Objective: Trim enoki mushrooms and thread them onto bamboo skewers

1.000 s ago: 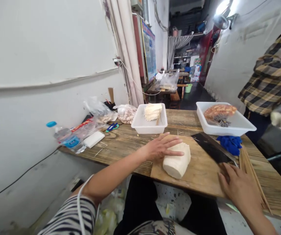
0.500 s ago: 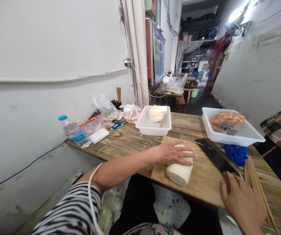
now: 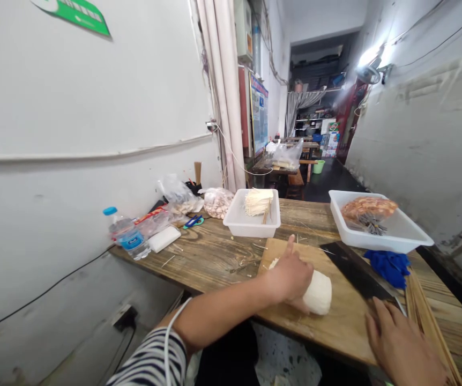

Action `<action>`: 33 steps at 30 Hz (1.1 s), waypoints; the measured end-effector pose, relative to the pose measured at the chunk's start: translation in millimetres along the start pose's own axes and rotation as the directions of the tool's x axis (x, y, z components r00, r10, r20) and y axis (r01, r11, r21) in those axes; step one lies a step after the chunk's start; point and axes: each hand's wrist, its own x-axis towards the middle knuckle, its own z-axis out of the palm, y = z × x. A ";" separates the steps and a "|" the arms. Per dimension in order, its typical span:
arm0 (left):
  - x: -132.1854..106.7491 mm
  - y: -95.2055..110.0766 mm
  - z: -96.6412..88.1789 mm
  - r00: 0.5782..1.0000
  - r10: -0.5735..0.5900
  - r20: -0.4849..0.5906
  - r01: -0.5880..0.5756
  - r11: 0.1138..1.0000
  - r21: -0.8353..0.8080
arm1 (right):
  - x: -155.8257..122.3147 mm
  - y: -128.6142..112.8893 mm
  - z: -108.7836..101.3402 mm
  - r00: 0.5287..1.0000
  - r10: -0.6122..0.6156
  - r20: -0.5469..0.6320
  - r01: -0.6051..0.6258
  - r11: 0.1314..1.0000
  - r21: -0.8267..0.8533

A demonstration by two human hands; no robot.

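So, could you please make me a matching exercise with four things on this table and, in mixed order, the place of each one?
Things:
1. white food block
2. cleaver
3. water bottle
4. blue cloth

Places:
A. at the left end of the table, near the wall
B. beside the white tray that holds orange food
C. gripped by the left hand, on the cutting board
D. flat on the board, with its handle end at the right hand

Pairs: 1-C; 2-D; 3-A; 4-B.
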 end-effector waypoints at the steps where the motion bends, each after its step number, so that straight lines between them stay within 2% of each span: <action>1: 3.9 3.8 -1.6 0.998 -0.049 0.034 0.050 0.999 -0.005 | -0.4 1.4 2.1 1.000 -0.003 0.004 0.003 1.000 0.006; 5: 14.3 12.0 -6.9 0.964 -0.222 0.144 0.232 0.971 -0.056 | 2.6 13.1 13.7 0.997 -0.050 0.060 0.045 0.995 0.089; 9: 12.4 11.7 -3.8 0.932 -0.324 0.163 0.344 0.931 -0.118 | 15.2 24.3 19.8 0.984 -0.088 0.156 0.061 0.984 0.168; 16: -3.4 19.2 5.1 0.974 -0.222 -0.052 0.198 0.936 -0.291 | 35.6 18.2 -3.5 0.966 -0.047 0.254 -0.022 0.964 0.264; 22: 4.5 27.6 20.4 0.980 -0.198 -0.031 0.184 0.948 -0.261 | 28.7 19.6 -23.8 0.968 0.045 0.249 -0.147 0.899 0.413; 24: 6.6 24.4 19.3 0.983 -0.181 -0.027 0.167 0.948 -0.270 | 19.1 22.2 -28.7 0.962 0.073 0.262 -0.201 0.841 0.502; 26: 8.1 17.6 12.6 0.986 -0.165 -0.019 0.153 0.946 -0.286 | 8.0 22.4 -35.4 0.939 0.134 0.318 -0.319 0.690 0.650; 27: 9.2 13.2 7.7 0.986 -0.169 -0.015 0.157 0.944 -0.289 | 2.8 21.3 -39.7 0.914 0.163 0.372 -0.396 0.554 0.732; 29: 13.4 4.1 -2.1 0.982 -0.189 -0.026 0.174 0.944 -0.280 | -5.8 17.4 -49.9 0.841 0.157 0.518 -0.539 0.175 0.824; 31: 21.2 -2.9 -8.4 0.982 -0.178 -0.066 0.156 0.955 -0.251 | -11.2 13.0 -59.9 0.768 0.064 0.637 -0.618 -0.186 0.764; 32: 26.3 -4.8 -9.1 0.985 -0.152 -0.077 0.131 0.964 -0.229 | -13.2 11.2 -63.9 0.738 0.013 0.675 -0.636 -0.319 0.702; 33: 31.8 -5.6 -8.2 0.990 -0.122 -0.074 0.105 0.973 -0.208 | -15.0 9.8 -66.8 0.717 -0.026 0.697 -0.643 -0.411 0.646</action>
